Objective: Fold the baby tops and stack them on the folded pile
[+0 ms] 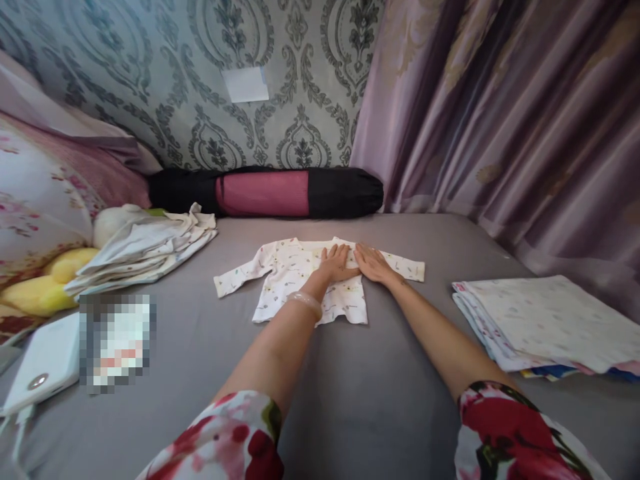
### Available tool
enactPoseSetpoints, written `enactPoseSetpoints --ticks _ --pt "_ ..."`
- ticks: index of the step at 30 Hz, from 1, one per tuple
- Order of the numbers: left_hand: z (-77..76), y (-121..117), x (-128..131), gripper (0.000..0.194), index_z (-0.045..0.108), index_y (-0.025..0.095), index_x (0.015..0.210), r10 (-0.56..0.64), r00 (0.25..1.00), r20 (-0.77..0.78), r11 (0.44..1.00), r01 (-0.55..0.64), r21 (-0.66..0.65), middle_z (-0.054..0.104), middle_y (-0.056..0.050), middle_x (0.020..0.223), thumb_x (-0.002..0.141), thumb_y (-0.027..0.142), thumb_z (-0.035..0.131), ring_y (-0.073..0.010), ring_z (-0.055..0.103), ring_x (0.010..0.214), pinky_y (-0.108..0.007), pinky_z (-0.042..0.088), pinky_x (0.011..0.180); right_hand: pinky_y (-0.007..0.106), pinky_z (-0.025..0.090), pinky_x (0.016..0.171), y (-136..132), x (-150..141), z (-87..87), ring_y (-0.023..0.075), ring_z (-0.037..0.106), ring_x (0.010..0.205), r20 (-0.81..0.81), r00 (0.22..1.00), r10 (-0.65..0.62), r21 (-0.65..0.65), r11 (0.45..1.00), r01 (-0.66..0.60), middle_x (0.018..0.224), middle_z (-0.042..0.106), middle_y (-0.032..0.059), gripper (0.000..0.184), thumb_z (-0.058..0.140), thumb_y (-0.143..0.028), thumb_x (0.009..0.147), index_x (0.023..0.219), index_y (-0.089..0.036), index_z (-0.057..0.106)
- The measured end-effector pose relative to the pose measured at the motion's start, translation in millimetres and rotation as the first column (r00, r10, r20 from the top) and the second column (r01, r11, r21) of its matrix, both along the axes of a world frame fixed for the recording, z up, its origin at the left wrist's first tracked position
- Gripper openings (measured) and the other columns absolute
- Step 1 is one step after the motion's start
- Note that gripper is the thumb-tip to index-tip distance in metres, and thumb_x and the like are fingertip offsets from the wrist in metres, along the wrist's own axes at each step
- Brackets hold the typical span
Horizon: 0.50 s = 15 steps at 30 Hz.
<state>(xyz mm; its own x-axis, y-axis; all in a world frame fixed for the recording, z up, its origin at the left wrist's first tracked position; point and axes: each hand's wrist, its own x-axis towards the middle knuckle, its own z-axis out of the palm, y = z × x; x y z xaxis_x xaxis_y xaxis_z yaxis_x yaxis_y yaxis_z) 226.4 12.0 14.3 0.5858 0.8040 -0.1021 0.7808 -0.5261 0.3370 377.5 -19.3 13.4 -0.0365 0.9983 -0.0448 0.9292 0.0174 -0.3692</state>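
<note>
A small white baby shirt [290, 277] with a tiny print and long sleeves lies spread flat on the grey bed sheet [360, 373]. My left hand [336, 263] rests flat on the upper middle of the shirt, fingers stretched out, a pale bangle on the wrist. Beside it, my right hand [373, 262] also lies flat on the shirt near its right shoulder, fingers extended. The two hands almost touch at the fingers. Neither holds anything.
A loose pile of pale clothes [145, 250] sits at the left, next to yellow and white soft toys [35, 290]. Folded printed cloths [545, 320] are stacked at the right. A black and pink bolster [265, 192] lies along the wall. A white device [43, 363] lies near left.
</note>
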Motion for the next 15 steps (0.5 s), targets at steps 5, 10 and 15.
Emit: enactPoseSetpoints --ticks 5,10,15 --pt "6.6 -5 -6 0.083 0.024 0.019 0.149 -0.002 1.000 0.026 0.999 0.003 -0.040 0.018 -0.012 0.160 0.083 0.068 0.040 -0.0294 0.009 0.149 -0.055 0.006 0.118 0.046 0.011 0.119 -4 9 0.1 0.0218 0.018 0.146 0.103 0.994 0.024 0.013 1.000 -0.026 0.158 0.026 0.0070 0.056 0.015 -0.038 0.101 0.151 -0.017 0.030" --pt "28.5 -49 -24 0.056 0.044 0.021 0.137 -0.013 0.995 0.100 0.999 0.008 0.047 0.037 -0.012 0.152 0.091 0.053 0.042 -0.0290 0.033 0.140 -0.050 0.025 0.113 0.048 0.012 0.118 -4 7 0.6 0.0233 0.022 0.145 0.086 0.996 0.032 0.059 0.998 -0.037 0.157 0.029 0.0079 0.052 0.024 -0.035 0.100 0.148 -0.019 0.034" --pt "41.8 -126 -31 0.037 0.062 0.024 0.115 -0.039 0.995 0.097 0.975 0.016 0.221 0.061 -0.010 0.119 0.089 0.048 0.054 -0.0292 0.052 0.115 -0.044 0.038 0.097 0.042 0.025 0.114 -8 9 11.2 0.0221 0.037 0.137 -0.090 0.996 -0.002 0.183 0.983 0.018 0.148 0.044 0.0096 0.045 0.032 -0.032 0.099 0.138 -0.017 0.049"
